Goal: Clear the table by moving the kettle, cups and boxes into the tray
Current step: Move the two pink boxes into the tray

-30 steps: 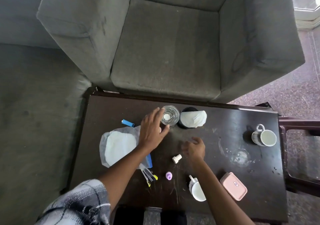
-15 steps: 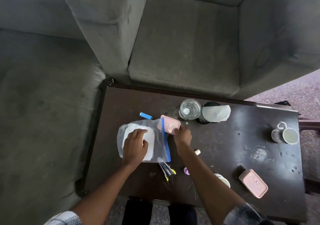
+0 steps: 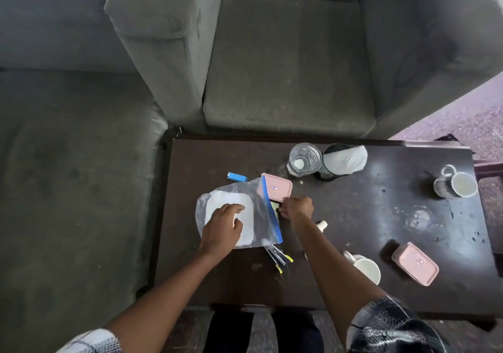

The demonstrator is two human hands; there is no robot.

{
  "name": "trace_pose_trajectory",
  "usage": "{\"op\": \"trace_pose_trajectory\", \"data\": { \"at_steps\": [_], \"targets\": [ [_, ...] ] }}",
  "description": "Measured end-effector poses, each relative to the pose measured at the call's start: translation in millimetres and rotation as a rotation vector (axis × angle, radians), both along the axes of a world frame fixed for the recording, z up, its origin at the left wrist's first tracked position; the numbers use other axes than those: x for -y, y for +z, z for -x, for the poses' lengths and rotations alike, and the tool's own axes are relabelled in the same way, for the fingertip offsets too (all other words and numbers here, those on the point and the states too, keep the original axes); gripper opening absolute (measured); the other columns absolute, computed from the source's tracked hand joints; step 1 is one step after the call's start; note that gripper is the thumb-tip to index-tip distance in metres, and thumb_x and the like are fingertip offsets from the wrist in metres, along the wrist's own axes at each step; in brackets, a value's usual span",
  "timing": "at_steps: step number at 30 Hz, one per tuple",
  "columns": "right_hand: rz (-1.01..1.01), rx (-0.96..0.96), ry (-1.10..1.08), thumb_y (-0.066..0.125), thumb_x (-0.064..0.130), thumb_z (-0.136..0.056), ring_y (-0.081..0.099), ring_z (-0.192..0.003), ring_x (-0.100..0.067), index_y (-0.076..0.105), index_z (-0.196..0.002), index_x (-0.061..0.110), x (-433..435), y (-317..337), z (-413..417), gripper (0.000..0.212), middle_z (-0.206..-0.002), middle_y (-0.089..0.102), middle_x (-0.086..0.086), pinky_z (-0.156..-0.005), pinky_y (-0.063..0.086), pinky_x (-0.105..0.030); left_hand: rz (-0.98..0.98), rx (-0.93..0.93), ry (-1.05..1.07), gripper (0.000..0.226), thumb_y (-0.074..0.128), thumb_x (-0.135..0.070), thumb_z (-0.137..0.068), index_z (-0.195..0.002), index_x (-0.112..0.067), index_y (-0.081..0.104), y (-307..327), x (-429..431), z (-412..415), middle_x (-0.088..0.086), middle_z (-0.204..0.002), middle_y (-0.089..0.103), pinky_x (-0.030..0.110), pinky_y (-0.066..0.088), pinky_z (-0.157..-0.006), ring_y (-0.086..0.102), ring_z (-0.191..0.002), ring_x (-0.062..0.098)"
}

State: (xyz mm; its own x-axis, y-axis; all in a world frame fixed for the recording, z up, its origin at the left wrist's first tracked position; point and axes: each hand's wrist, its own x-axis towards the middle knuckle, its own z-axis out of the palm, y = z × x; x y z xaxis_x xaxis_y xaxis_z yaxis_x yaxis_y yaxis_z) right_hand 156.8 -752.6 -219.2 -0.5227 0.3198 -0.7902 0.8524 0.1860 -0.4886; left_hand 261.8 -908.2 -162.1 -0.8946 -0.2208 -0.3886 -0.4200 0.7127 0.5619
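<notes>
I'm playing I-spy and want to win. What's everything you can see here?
table: one, dark brown, centre.
armchair: one, grey, behind table.
pink boxes: two, pink, one at the bag's mouth, other front right.
mugs: two, white, right edge, other front.
glass: one, clear, back middle.
black cup: one, black, white paper inside, by glass.
bag: one, clear with blue strip, left middle.
pens: several, yellow-tipped, below bag.
blue stick: one, blue, behind bag.
white cap: one, white, beside right forearm.
left hand: one, flat on bag.
right hand: one, fingers curled at pink box's edge.
</notes>
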Motion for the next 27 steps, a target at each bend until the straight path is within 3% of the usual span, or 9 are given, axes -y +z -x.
{"op": "trace_pose_trajectory", "data": {
  "at_steps": [4,7,11,14,17,19,21,24,27],
  "targets": [
    [-0.047,-0.07,-0.083,0.058,0.001,-0.084,0.06,-0.041,-0.01,0.061,-0.071,0.008,-19.4,9.0,-15.0,0.016,-0.062,0.064,-0.011,-0.047,0.055,-0.023,-0.077,0.019,-0.012,0.032,0.051,-0.008,-0.088,-0.118,-0.017,0.06,4.3,-9.7,-1.3,-0.004,-0.118,0.063,0.029,0.047,-0.092,0.056,-0.113,0.014],
    [-0.173,-0.217,0.008,0.062,0.011,-0.081,0.069,-0.069,-0.024,0.069,-0.081,0.007,-42.5,33.2,-31.3,0.008,-0.072,0.071,-0.011,-0.074,0.057,-0.04,-0.111,0.019,-0.031,0.031,0.052,-0.008,-0.086,-0.114,-0.019,0.061,15.0,-24.1,3.0,-0.006,-0.114,0.064,0.031,0.049,-0.086,0.058,-0.108,0.014],
    [-0.22,-0.336,0.263,0.062,0.008,-0.082,0.058,-0.07,-0.012,0.072,-0.09,0.009,-80.6,93.2,-59.7,0.014,-0.076,0.069,-0.006,-0.055,0.035,-0.019,-0.099,-0.057,-0.191,0.049,0.065,-0.023,-0.082,-0.129,-0.023,0.052,38.6,-55.3,25.6,-0.006,-0.131,0.052,0.029,0.041,-0.098,0.045,-0.124,0.015],
    [-0.032,-0.382,0.321,0.064,0.004,-0.08,0.058,-0.06,-0.007,0.072,-0.079,0.021,-107.5,122.6,-74.6,0.019,-0.061,0.067,0.006,-0.06,0.048,-0.023,-0.296,0.129,-0.29,0.078,0.075,-0.032,-0.075,-0.142,-0.023,0.035,51.8,-87.3,48.0,-0.001,-0.136,0.044,0.031,0.038,-0.103,0.042,-0.124,0.015],
    [0.183,-0.306,0.163,0.062,-0.002,-0.084,0.061,-0.049,-0.005,0.069,-0.081,0.012,-136.9,129.3,-83.0,0.016,-0.049,0.066,0.007,-0.05,0.05,-0.019,-0.578,0.39,-0.233,0.038,0.072,-0.022,-0.08,-0.114,-0.014,0.057,54.6,-121.0,59.8,0.007,-0.105,0.06,0.028,0.045,-0.079,0.057,-0.089,0.014],
    [0.307,-0.245,0.111,0.057,-0.005,-0.086,0.062,-0.046,-0.003,0.068,-0.08,0.011,-158.7,131.4,-83.5,0.02,-0.05,0.066,0.004,-0.047,0.05,-0.014,-0.571,0.39,-0.231,0.012,0.07,-0.019,-0.082,-0.087,-0.017,0.06,51.6,-142.5,61.2,0.003,-0.083,0.063,0.027,0.043,-0.067,0.056,-0.072,0.011],
    [0.306,-0.207,0.007,0.055,-0.008,-0.086,0.062,-0.046,-0.003,0.065,-0.08,0.01,-187.9,126.2,-80.0,0.021,-0.056,0.066,0.003,-0.047,0.05,-0.016,-0.587,0.388,-0.166,0.014,0.07,-0.018,-0.082,-0.075,-0.021,0.058,46.9,-163.7,60.6,-0.002,-0.071,0.06,0.027,0.04,-0.061,0.053,-0.066,0.01],
    [-0.149,-0.213,0.077,0.056,-0.004,-0.08,0.062,-0.067,-0.012,0.066,-0.087,0.002,-244.0,100.9,-71.3,0.013,-0.074,0.06,-0.005,-0.062,0.049,-0.025,-0.616,0.406,0.006,0.017,0.066,-0.021,-0.085,-0.072,-0.02,0.056,43.7,-195.5,63.4,-0.003,-0.068,0.058,0.021,0.04,-0.054,0.053,-0.06,0.01],
    [-0.54,-0.071,0.538,0.054,0.005,-0.082,0.045,-0.123,-0.028,0.048,-0.132,0.016,-296.3,74.3,-68.3,0.052,-0.134,0.045,-0.01,-0.096,0.042,-0.038,-0.631,0.411,0.158,0.014,0.061,-0.019,-0.089,-0.077,-0.016,0.055,38.0,-223.7,67.8,-0.002,-0.069,0.058,0.013,0.041,-0.045,0.057,-0.051,0.005]
  ]
}}
